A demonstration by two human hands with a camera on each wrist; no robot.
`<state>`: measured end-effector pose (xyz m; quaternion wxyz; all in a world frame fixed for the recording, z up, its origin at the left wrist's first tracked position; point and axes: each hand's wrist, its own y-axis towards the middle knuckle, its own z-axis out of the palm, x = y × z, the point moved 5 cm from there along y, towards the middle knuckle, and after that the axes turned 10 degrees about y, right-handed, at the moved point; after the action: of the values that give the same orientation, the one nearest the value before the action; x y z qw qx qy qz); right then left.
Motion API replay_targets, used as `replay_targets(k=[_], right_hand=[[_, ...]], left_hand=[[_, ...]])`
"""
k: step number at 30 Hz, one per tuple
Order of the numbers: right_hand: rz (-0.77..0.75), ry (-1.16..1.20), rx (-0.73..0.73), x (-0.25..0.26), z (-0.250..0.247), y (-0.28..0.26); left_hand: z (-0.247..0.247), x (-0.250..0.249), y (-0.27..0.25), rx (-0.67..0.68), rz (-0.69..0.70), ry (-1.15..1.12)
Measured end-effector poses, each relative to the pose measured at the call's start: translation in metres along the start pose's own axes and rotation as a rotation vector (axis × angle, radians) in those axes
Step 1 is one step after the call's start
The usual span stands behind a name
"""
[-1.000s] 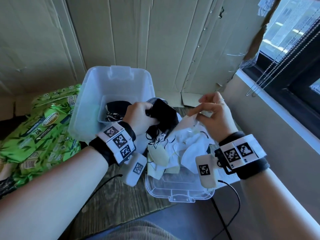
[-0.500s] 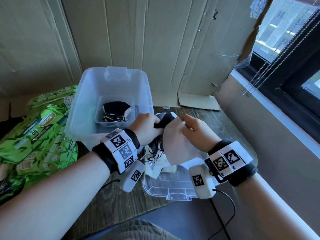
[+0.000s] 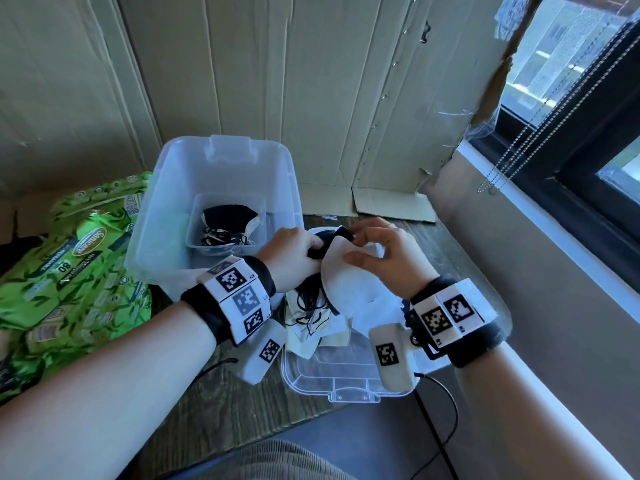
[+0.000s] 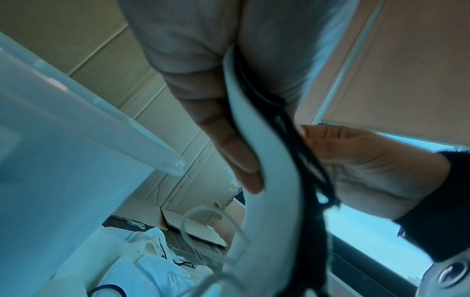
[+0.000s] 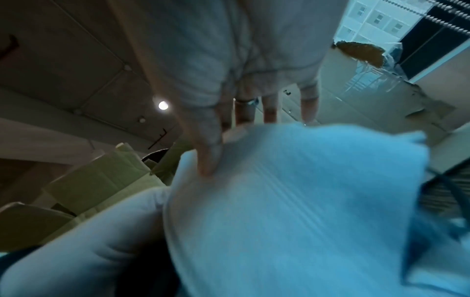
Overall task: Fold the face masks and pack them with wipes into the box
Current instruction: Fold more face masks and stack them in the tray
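- White face mask (image 3: 349,282) is held above the clear lid (image 3: 332,379), beside the box (image 3: 166,216).
- The left hand (image 3: 291,258) grips its black edge.
- The right hand (image 3: 388,254) pinches the top, thumb pressing the white side.
- Green wipes packs (image 3: 76,271) lie left of the box.

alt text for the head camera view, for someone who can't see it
Two hands hold a face mask, white inside and black outside, above a pile of masks on a clear lid: the left hand grips it, the right hand pinches its top edge. Behind stands an open clear box holding folded masks, with green wipes packs at left.
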<state>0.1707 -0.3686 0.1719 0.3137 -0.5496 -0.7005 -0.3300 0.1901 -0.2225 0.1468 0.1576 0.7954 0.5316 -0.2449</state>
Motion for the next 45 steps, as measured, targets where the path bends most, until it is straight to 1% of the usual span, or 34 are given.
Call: replay_targets(k=[3,5,6,8,10,11,13,17,18,19,21,23,24,26,29,32,35,37,40,42,45], right_hand=[[0.032,0.108,-0.162,-0.009,-0.004,-0.001],[0.056,0.179,-0.216,-0.015,-0.007,-0.002],[0.064,0.228,-0.21,-0.017,-0.007,-0.002],[0.091,0.292,-0.138,-0.018,-0.005,-0.002],[0.103,0.254,-0.063,-0.018,-0.001,-0.002],[0.101,0.217,-0.065,-0.019,-0.002,-0.002],[0.098,0.214,-0.133,-0.022,-0.011,-0.002],[0.095,0.463,-0.359,-0.04,-0.035,-0.008],[0.102,0.523,-0.372,-0.042,-0.038,-0.01],[0.108,0.552,-0.354,-0.043,-0.038,-0.013],[0.133,0.52,-0.24,-0.041,-0.029,-0.016],[0.148,0.465,-0.108,-0.034,-0.013,-0.018],[0.143,0.405,-0.078,-0.034,-0.008,-0.017],[0.148,0.33,-0.095,-0.038,-0.002,-0.015],[0.085,0.361,-0.135,-0.043,-0.004,-0.013],[0.061,0.373,-0.071,-0.044,0.002,-0.017],[0.068,0.435,-0.058,-0.048,0.004,-0.015],[0.097,0.553,-0.1,-0.05,0.001,-0.012],[0.095,0.704,-0.16,-0.044,-0.003,-0.008],[0.109,0.715,-0.214,-0.045,-0.007,-0.005],[0.109,0.652,-0.347,-0.051,-0.021,-0.002]], left_hand=[[-0.001,-0.001,-0.001,0.004,0.01,-0.058],[-0.002,-0.001,-0.002,0.004,0.011,-0.103],[-0.002,0.0,-0.003,0.001,0.009,-0.13],[-0.001,0.002,-0.003,0.0,-0.004,-0.191],[0.0,0.004,-0.003,-0.003,-0.009,-0.267],[0.0,0.004,-0.003,-0.015,-0.007,-0.296],[-0.003,0.006,-0.003,-0.057,-0.002,-0.319],[-0.009,0.013,0.0,-0.148,-0.021,-0.327],[-0.01,0.015,0.0,-0.184,-0.044,-0.348],[-0.011,0.017,0.0,-0.224,-0.065,-0.379],[-0.013,0.019,0.001,-0.288,-0.085,-0.44],[-0.012,0.018,0.003,-0.293,-0.096,-0.472],[-0.012,0.017,0.005,-0.286,-0.101,-0.484],[-0.012,0.017,0.006,-0.285,-0.115,-0.501],[-0.013,0.019,0.007,-0.334,-0.182,-0.611],[-0.014,0.024,0.008,-0.375,-0.276,-0.756],[-0.011,0.023,0.008,-0.314,-0.306,-0.805],[-0.009,0.02,0.007,-0.255,-0.28,-0.798],[-0.006,0.014,0.006,-0.176,-0.226,-0.728],[-0.006,0.011,0.005,-0.148,-0.208,-0.693],[-0.011,0.014,0.006,-0.165,-0.218,-0.631]])
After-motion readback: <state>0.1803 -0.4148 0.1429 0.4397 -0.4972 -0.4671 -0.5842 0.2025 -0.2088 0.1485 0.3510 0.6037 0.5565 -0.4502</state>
